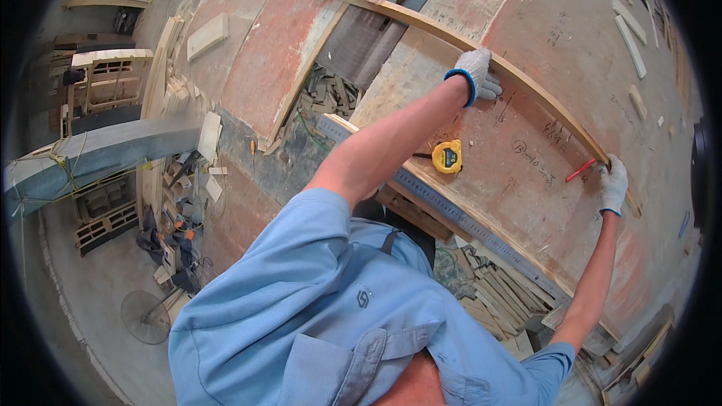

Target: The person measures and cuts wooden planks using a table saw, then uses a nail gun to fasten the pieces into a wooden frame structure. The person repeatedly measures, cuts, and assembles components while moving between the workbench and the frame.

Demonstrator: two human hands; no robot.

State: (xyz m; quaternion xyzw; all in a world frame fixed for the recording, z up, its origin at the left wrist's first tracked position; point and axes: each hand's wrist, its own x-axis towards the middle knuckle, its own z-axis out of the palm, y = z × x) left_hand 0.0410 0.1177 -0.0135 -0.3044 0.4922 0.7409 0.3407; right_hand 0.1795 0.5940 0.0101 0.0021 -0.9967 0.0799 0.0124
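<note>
Pale wood makes up the strip (524, 81), which runs across the bench (444, 68) from upper centre to the right side of the frame. White-gloved and blue-cuffed, the left hand (475, 75) rests at the strip, right of upper centre; its visible fingers are extended and close together on the near side. Whether they grip the strip cannot be told. Similarly gloved, the right hand (613, 184) is at the strip near its right end, fingers curled, with a red pen (580, 171) held at the fingertips and pointing left; its grip on the strip cannot be confirmed. A yellow tape measure (447, 156) lies below the left hand, right of centre. Handwritten marks (533, 155) show between tape measure and pen. A metal ruler (481, 231) follows the near bench edge. Wood scraps (496, 289) lie beneath, lower right of centre. A round fan (146, 317) stands at lower left.
</note>
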